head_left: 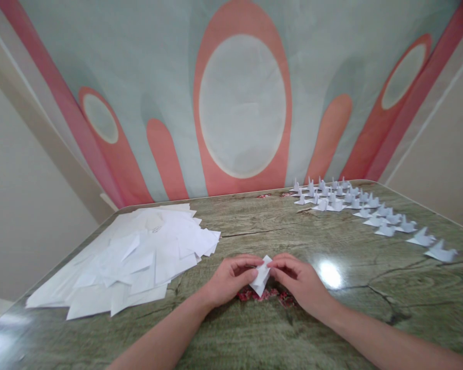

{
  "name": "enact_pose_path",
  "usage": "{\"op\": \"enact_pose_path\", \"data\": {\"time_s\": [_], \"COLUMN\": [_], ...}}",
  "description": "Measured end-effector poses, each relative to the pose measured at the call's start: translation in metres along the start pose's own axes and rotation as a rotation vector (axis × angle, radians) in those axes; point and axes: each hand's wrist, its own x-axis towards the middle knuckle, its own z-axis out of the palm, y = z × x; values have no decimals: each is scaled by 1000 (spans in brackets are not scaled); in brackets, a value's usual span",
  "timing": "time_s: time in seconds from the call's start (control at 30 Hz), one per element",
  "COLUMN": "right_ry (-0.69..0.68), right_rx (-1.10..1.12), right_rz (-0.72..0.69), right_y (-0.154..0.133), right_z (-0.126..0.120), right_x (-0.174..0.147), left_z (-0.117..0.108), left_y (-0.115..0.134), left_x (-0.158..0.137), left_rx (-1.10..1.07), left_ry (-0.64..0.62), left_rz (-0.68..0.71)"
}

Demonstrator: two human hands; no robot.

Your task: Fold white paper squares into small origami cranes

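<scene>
Between my two hands, just above the front middle of the table, is a small piece of folded white paper [261,280] with a diamond-like outline and creases across it. My left hand [231,276] pinches its left edge between thumb and fingers. On the other side, my right hand [295,280] grips the right edge near the upper corner, thumb and fingertips closed on it. Parts of the paper's edges are hidden under my fingertips.
A wide heap of loose white paper sheets [139,257] covers the table's left side. Several folded white paper birds [386,229] stand in rows at the back right. The wood-patterned table [262,226] meets a patterned backdrop [243,169] behind.
</scene>
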Motion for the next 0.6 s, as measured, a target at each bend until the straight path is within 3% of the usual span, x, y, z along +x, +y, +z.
{"op": "enact_pose_path", "data": {"time_s": [0.2, 0.6], "right_ry": [22, 60], "right_rx": [-28, 32], "right_rz": [2, -23], "right_y": [-1, -1], "right_z": [0, -1], "right_x": [-1, 0], "left_z": [0, 3], "left_y": [1, -4], "left_x": [0, -1], "left_rx": [8, -259], "left_ry": [4, -64], "left_rz": [1, -47]}}
